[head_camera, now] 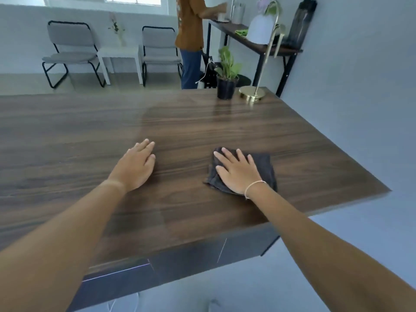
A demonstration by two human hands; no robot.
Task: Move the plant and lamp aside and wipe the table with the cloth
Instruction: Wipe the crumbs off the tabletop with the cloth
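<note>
The wiping step looks to be in hand: the right hand [239, 174] lies flat with fingers spread on the folded dark cloth [263, 168], pressing it onto the table [90, 131] near the right edge, while the left hand [137, 166] rests open and empty on the bare wood well apart from it. The plant [226, 74] and the brass lamp [252, 92] stand side by side at the far right corner, seemingly already set aside. The next move probably calls for steady downward pressure and broad strokes leftward across the bare wood, stopping short of the plant and lamp.
</note>
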